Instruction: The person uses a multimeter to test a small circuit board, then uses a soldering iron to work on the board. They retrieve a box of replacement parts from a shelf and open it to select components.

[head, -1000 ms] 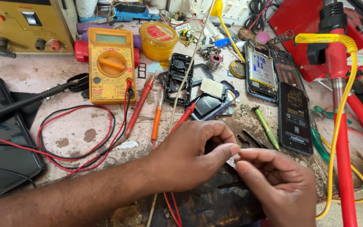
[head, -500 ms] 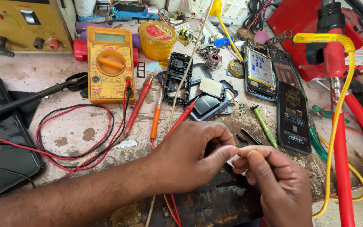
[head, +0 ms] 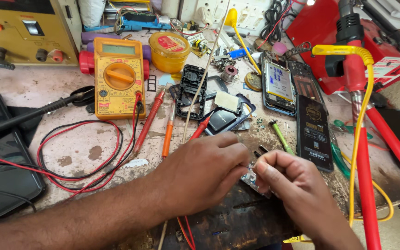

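A: Head view, bench entry. Left hand [head: 204, 173] lies knuckles up over the dark work mat [head: 237, 220], fingers curled in tight, tips meeting the right hand's. Right hand [head: 297, 194] is closed likewise, thumb and forefinger pinched together.

B: What sits between them?

A: A small silvery metal piece [head: 252, 178], flat and shiny. It shows in the gap between the two sets of fingertips and just below them, over the mat's upper edge. Both hands pinch at it; how much of it is covered by the fingers I cannot tell.

B: Surroundings?

A: Behind the left hand: yellow multimeter [head: 118, 76] lying face up, its red and black leads [head: 84, 157] looping across the stained table [head: 47, 90]. An orange screwdriver [head: 168, 132] and a red probe [head: 149, 122] lie side by side just right of the meter. A thin metal rod [head: 204, 76] runs slantwise from the back of the table down toward the left hand.

B: Right side?

A: An opened phone [head: 278, 83] with its insides showing, and a black battery [head: 314, 132] beside it, just behind the right hand. A green-handled tool [head: 281, 136] lies between battery and hands. A red stand [head: 364, 176] with a yellow cable [head: 359, 120] is at far right. A dark tablet [head: 1, 162] lies at the left edge.
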